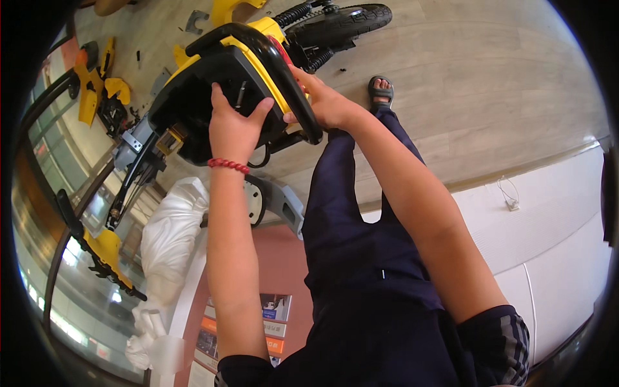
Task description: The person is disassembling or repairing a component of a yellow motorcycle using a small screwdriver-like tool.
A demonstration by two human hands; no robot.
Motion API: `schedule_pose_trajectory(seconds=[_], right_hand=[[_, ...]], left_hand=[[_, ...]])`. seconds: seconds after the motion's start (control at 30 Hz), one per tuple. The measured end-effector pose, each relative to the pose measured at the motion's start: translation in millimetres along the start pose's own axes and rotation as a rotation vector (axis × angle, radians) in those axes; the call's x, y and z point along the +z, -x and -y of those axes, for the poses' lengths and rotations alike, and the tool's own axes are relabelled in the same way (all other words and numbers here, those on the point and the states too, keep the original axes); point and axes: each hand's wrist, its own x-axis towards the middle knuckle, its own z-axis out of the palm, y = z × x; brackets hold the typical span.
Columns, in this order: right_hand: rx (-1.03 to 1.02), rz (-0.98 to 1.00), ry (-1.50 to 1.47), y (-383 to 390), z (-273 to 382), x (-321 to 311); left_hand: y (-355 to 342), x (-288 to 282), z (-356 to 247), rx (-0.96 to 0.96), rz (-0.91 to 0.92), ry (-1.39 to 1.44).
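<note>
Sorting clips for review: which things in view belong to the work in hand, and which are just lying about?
In hand:
- black panel, under the left hand
- curved black bar, at the right hand
- yellow trim beside the bar

Apparently just lying about:
- loose yellow panels
- grey bracket

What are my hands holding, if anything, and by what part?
Your left hand spreads against the black panel, no grip visible. Your right hand is at the curved black bar, toward its near end; whether it grips can't be told.

Bike (184, 97) is showing black and yellow; bracelet (228, 166), red; trousers (380, 258), dark navy; sleeve (493, 342) is showing black with grey stripes.
</note>
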Motion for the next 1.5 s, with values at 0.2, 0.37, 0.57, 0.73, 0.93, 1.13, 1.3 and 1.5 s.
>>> schedule_pose_trajectory(seconds=[0.2,0.37,0.57,0.73,0.93,1.13,1.3,1.5], right_hand=[[0.033,0.001,-0.066,0.9,0.3,5.5],[0.064,-0.010,0.293,-14.1,19.0,11.5],[0.076,-0.090,0.374,-10.2,34.4,17.1],[0.061,-0.086,0.364,-6.6,49.7,11.2],[0.235,0.000,0.326,-6.8,45.4,11.6],[0.471,-0.223,-0.238,2.3,76.1,-10.2],[-0.490,-0.635,0.884,34.4,134.7,23.3],[-0.340,0.328,1.238,-19.8,121.1,116.8]], left_hand=[[20.6,11.9,22.0,-0.005,0.103,-0.036],[16.3,18.1,24.6,-0.031,0.108,-0.190],[15.3,11.2,16.2,-0.044,0.170,-0.184],[20.5,-0.9,43.6,0.138,0.038,-0.071],[91.2,8.9,104.5,-0.439,-0.227,0.523],[122.8,60.7,100.2,-0.686,0.131,1.125],[114.7,76.0,83.4,-0.755,-0.092,1.339],[114.0,88.0,78.2,-0.756,-0.126,1.300]])
